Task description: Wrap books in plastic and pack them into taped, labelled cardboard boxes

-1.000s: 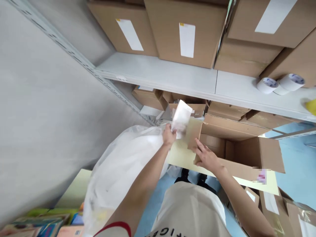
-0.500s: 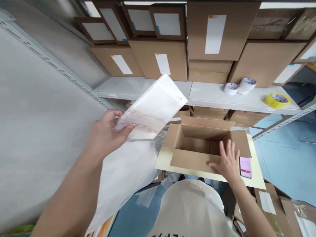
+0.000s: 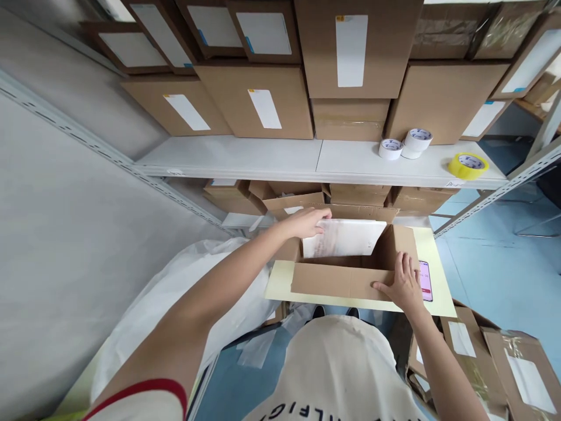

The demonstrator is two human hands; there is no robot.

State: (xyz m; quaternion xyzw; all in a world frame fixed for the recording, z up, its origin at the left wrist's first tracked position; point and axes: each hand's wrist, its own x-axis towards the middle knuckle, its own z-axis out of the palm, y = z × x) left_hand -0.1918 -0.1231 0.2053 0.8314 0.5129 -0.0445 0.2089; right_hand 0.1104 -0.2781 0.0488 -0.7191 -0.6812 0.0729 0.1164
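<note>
My left hand (image 3: pixel 307 222) grips the left end of a flat white packet (image 3: pixel 346 238) and holds it inside an open cardboard box (image 3: pixel 337 280), tilted against the far wall. My right hand (image 3: pixel 401 286) lies with fingers spread on the box's near right flap. The box stands on a pale yellow table top (image 3: pixel 440 280). A phone (image 3: pixel 425 280) with a pink screen lies just right of the box, beside my right hand. A big white plastic bag (image 3: pixel 175 310) bulges under my left arm.
A grey shelf (image 3: pixel 280 158) carries stacked labelled cartons, two white tape rolls (image 3: pixel 401 144) and a yellow tape roll (image 3: pixel 468 165). More cartons sit under the shelf. Flattened cartons (image 3: pixel 504 362) lie on the blue floor at lower right. A grey wall fills the left.
My left hand has swung the white packet from up above the bag down into the open box. My right hand stayed on the box's near flap.
</note>
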